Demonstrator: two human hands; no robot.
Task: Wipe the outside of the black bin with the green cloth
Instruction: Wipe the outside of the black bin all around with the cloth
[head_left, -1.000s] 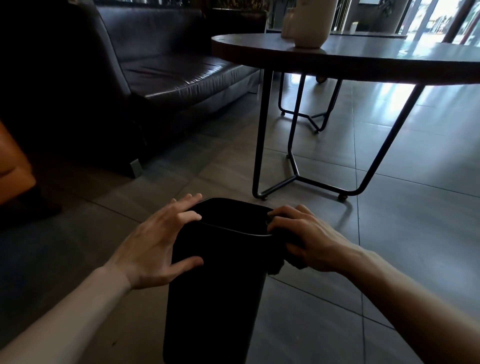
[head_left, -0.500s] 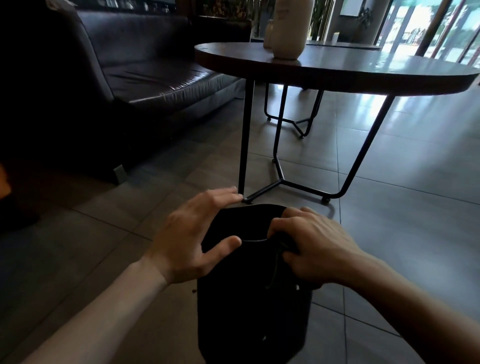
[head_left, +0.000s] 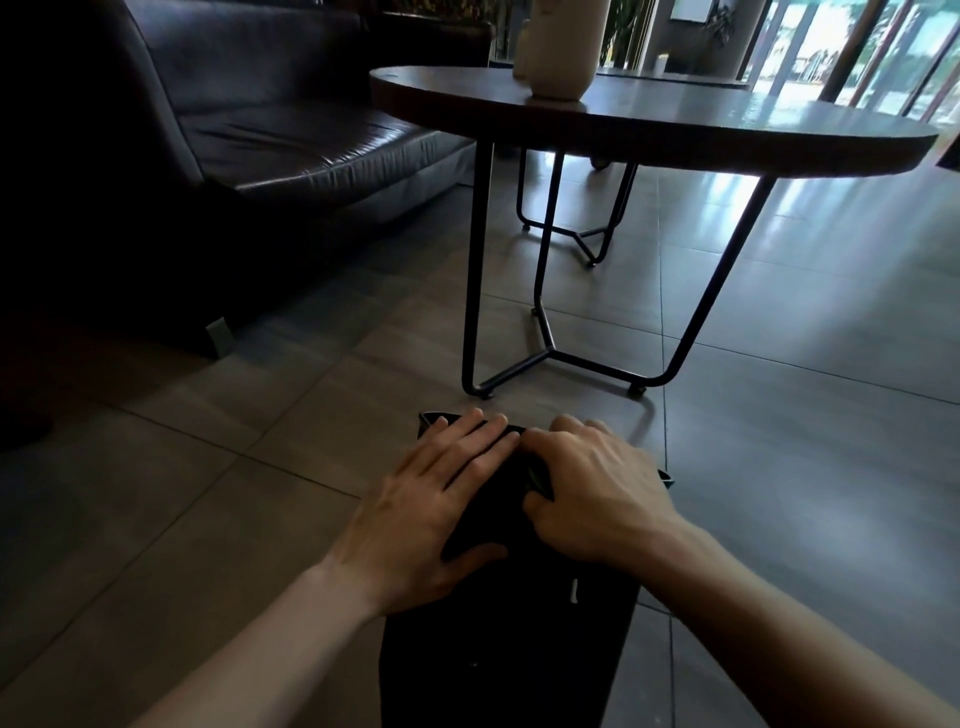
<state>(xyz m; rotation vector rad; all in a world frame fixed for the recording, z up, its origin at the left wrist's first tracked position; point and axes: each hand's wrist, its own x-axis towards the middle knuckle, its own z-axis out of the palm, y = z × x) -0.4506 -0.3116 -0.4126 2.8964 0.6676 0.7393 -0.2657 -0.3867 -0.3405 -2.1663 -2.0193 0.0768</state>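
The black bin (head_left: 498, 649) stands on the tiled floor at the bottom centre, tilted towards me. My left hand (head_left: 426, 499) lies across its upper left part, fingers spread over the rim and thumb pressed on the near wall. My right hand (head_left: 597, 488) is closed on the bin's upper right part, bunched around the green cloth (head_left: 537, 475). Only a dark sliver of the cloth shows between the two hands. The bin's opening is mostly hidden under my hands.
A round dark table (head_left: 675, 124) on thin black metal legs (head_left: 475, 270) stands just beyond the bin, with a pale vase (head_left: 558, 47) on it. A black leather sofa (head_left: 260, 145) fills the left side. Grey floor tiles (head_left: 182, 493) spread to the left and right.
Both hands have come together over the bin's top; my left hand slid right from the rim's left side until its fingers meet my right hand. The view has shifted left and down.
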